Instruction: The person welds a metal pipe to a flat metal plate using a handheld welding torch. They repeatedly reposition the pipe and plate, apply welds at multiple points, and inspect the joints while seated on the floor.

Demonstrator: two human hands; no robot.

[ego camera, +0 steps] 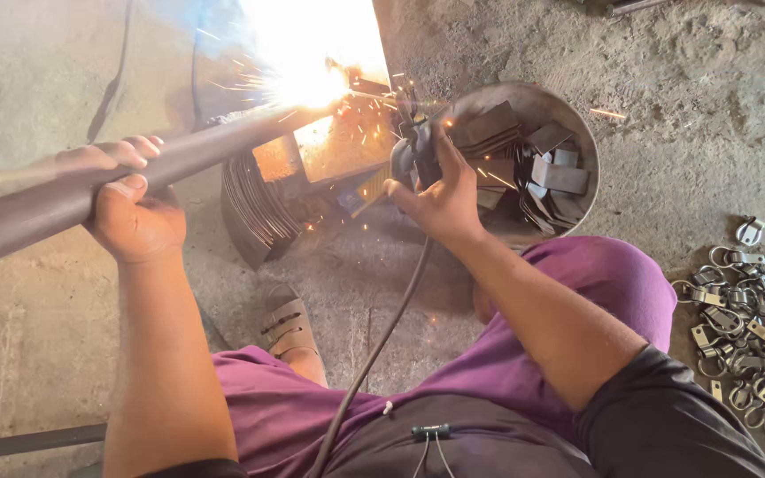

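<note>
Scene: As sparks fly beyond both hands, we crouch on a concrete floor (666,106).
Left hand (130,217): wrapped around a steel pipe (179,159).
Right hand (440,199): gripping a welding holder (418,159), beside a bowl (588,146) of plates.
Rings (754,327): well right.

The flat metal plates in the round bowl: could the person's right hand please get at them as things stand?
Probably not at once: the right hand is shut on the welding holder. The flat metal plates lie uncovered in the round bowl just beside it.
</note>
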